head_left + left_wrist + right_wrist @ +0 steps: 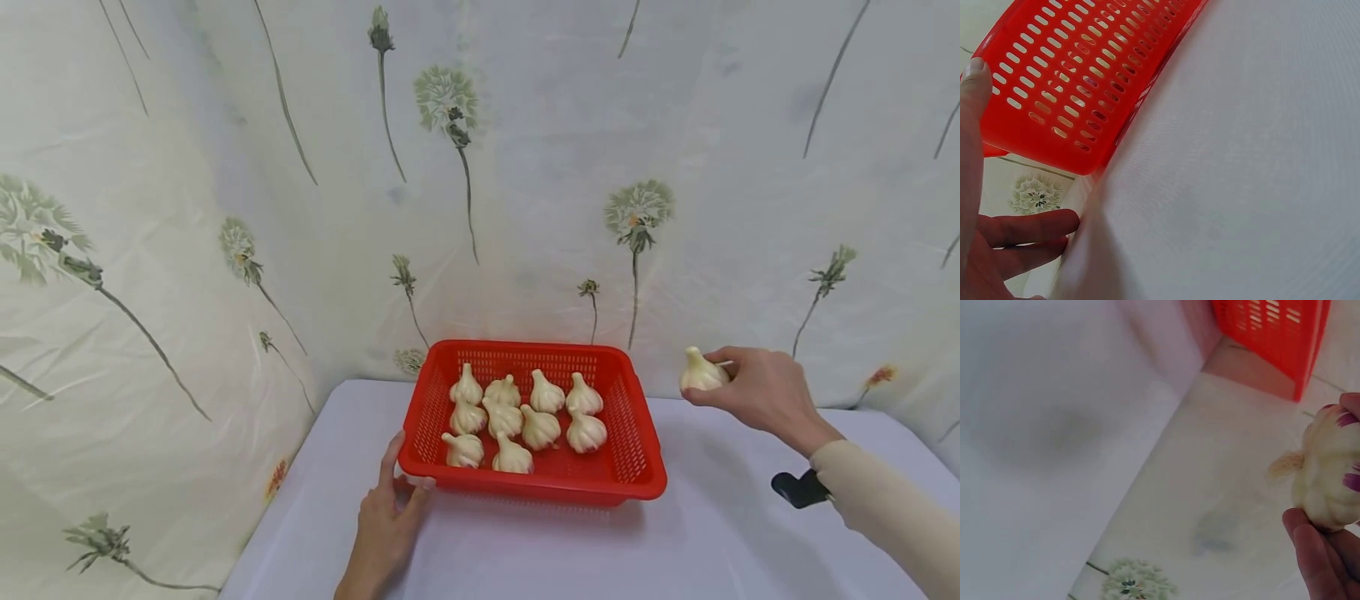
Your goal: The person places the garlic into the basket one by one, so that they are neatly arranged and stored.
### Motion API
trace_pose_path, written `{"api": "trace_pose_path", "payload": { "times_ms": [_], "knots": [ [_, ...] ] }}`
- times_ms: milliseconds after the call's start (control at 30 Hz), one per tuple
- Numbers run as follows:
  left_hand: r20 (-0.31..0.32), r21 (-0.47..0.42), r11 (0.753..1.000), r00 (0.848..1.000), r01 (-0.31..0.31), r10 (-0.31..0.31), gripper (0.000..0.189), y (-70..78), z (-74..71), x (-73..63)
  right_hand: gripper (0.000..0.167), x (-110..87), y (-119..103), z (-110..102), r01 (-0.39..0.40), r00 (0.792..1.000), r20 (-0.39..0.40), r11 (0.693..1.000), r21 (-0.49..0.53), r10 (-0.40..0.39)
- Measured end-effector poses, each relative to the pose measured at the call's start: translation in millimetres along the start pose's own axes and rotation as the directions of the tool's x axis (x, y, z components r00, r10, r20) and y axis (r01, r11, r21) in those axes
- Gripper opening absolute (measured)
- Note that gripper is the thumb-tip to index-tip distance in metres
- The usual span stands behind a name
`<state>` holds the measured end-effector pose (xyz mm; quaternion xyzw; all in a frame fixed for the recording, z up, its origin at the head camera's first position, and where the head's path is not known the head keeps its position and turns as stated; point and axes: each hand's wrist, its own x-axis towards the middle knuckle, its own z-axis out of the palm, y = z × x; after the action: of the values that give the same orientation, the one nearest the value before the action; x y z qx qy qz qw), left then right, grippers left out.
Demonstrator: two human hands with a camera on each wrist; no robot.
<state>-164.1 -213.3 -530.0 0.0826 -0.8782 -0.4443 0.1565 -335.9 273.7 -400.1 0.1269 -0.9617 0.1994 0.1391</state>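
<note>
My right hand (765, 392) is raised off the table to the right of the red basket (645, 467). Between its thumb and fingers it pinches a garlic bulb (701, 372), stem up in the head view. The same garlic bulb (1329, 469) shows purple streaks and a tuft of roots in the right wrist view. At the basket's near left corner, my left hand (386, 525) touches the rim with thumb and index finger. In the left wrist view its thumb lies against the basket wall (1041, 125), the other fingers held apart below. Several garlic bulbs (540, 427) lie inside the basket.
The basket stands on a white-covered table (570, 558) near its back edge. Behind and to the left hangs a pale curtain (525, 275) printed with dandelions. A black strap piece (798, 489) sticks out at the right wrist.
</note>
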Motion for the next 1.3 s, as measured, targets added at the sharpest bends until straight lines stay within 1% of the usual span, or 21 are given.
{"api": "trace_pose_path", "payload": {
  "times_ms": [133, 267, 333, 433, 600, 833, 967, 1067, 1167, 1300],
  "knots": [
    [0.001, -0.004, 1.000, 1.000, 0.010, -0.010, 0.080, -0.9, 0.4, 0.5, 0.074, 2.7, -17, -4, 0.014, 1.000, -0.011, 1.000, 0.018, -0.014],
    [0.006, 0.003, 1.000, 1.000, 0.030, -0.030, 0.080, -2.0, 1.2, 0.9, 0.073, 3.8, -34, -7, 0.010, 1.000, -0.014, 0.999, 0.045, -0.010],
    [0.010, 0.014, 0.999, 0.999, 0.045, -0.045, 0.081, -2.3, 1.3, 0.8, 0.074, 4.2, -44, -7, 0.006, 1.000, -0.010, 0.997, 0.071, -0.006],
    [0.009, 0.011, 0.999, 0.999, 0.047, -0.048, 0.081, -2.5, 0.8, 0.8, 0.075, 5.1, -60, -5, 0.001, 1.000, 0.005, 0.993, 0.119, -0.002],
    [0.005, -0.003, 0.999, 0.999, 0.044, -0.044, 0.081, -2.3, -0.2, 1.7, 0.070, 6.0, -84, 1, 0.012, 0.999, 0.046, 0.981, 0.191, -0.021],
    [0.019, 0.013, 0.998, 0.998, 0.066, -0.066, 0.081, -2.1, 1.1, 1.6, 0.065, 5.6, -106, 17, 0.050, 0.991, 0.104, 0.963, 0.264, -0.080],
    [0.015, 0.021, 0.998, 0.998, 0.067, -0.067, 0.081, -1.3, 0.9, 1.6, 0.063, 7.3, -117, 26, 0.104, 0.978, 0.142, 0.948, 0.302, -0.152],
    [0.006, 0.026, 0.998, 0.999, 0.050, -0.050, 0.080, -0.9, 0.6, 1.6, 0.064, 9.5, -126, 33, 0.159, 0.959, 0.173, 0.930, 0.330, -0.225],
    [0.001, 0.027, 0.999, 1.000, 0.029, -0.029, 0.079, -1.4, 0.1, 1.8, 0.063, 12.6, -134, 41, 0.192, 0.942, 0.196, 0.915, 0.354, -0.273],
    [0.002, 0.016, 1.000, 1.000, 0.023, -0.023, 0.079, -1.3, 0.0, 2.6, 0.060, 17.3, -141, 53, 0.203, 0.928, 0.232, 0.917, 0.342, -0.292]
  ]
}}
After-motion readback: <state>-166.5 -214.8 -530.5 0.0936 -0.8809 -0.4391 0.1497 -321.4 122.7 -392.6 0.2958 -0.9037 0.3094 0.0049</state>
